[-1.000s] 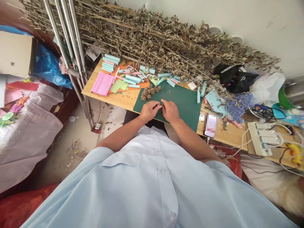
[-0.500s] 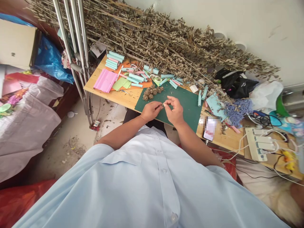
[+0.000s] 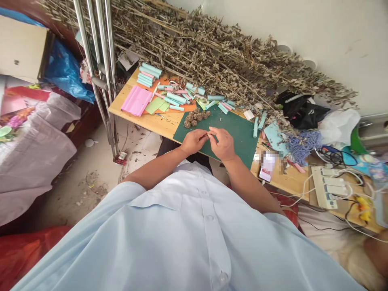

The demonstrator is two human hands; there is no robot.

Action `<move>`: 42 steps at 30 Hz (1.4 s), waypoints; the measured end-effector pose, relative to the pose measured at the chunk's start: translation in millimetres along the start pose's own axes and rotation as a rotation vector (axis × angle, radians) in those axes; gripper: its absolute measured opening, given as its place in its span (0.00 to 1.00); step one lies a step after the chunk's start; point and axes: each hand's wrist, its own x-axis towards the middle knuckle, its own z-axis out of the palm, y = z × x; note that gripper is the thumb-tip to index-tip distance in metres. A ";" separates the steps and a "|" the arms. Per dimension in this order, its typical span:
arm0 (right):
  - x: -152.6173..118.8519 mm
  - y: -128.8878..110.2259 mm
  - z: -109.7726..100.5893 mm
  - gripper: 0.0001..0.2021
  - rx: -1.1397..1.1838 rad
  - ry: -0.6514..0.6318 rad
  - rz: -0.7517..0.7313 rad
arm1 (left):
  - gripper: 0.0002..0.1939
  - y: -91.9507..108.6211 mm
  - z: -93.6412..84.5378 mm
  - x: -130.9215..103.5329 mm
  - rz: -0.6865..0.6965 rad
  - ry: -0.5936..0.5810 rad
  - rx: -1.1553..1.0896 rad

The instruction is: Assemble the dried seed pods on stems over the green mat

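Observation:
My left hand [image 3: 194,141] and my right hand [image 3: 222,143] meet fingertip to fingertip over the near edge of a green mat [image 3: 239,137]. Both are closed in a pinch, and something tiny between the fingertips is too small to name. Just beyond my left hand a cluster of brown, rough round balls [image 3: 194,117] lies on the mat. Behind it are light-blue paper rolls [image 3: 176,98], a pink paper sheet [image 3: 136,101] and green paper pieces [image 3: 156,106].
Dried leafy stalks [image 3: 212,52] lie along the back. Metal poles [image 3: 101,76] stand at the left. On the right are a phone [image 3: 267,166], blue cords [image 3: 303,145], a black bag [image 3: 303,113] and a power strip [image 3: 325,188] with cables.
My right index finger has lowered toward the thumb, and the fingertips of both hands are closer together. The view has shifted slightly.

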 end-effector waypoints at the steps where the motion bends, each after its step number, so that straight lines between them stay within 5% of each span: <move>1: -0.3 -0.1 -0.2 0.16 -0.003 -0.002 0.004 | 0.15 0.4 -0.2 0.1 -0.004 -0.003 0.000; 10: -1.4 1.2 1.2 0.17 -0.040 0.077 0.019 | 0.16 -1.0 1.5 -0.9 -0.009 -0.004 0.009; 20: -0.3 -1.9 -5.2 0.20 -0.049 -0.101 0.000 | 0.14 0.0 -0.5 -0.8 -0.009 -0.018 0.005; 25: -3.4 -3.3 -10.7 0.19 -0.068 -0.082 0.000 | 0.15 -0.6 0.2 -1.0 -0.012 -0.020 0.013; 32: -24.1 20.2 -3.4 0.17 -0.054 0.076 0.146 | 0.15 -2.3 3.3 -2.4 -0.013 0.013 0.029; 42: -49.3 34.7 13.5 0.18 -0.147 0.001 0.239 | 0.15 -2.1 3.8 -2.7 -0.039 0.057 0.010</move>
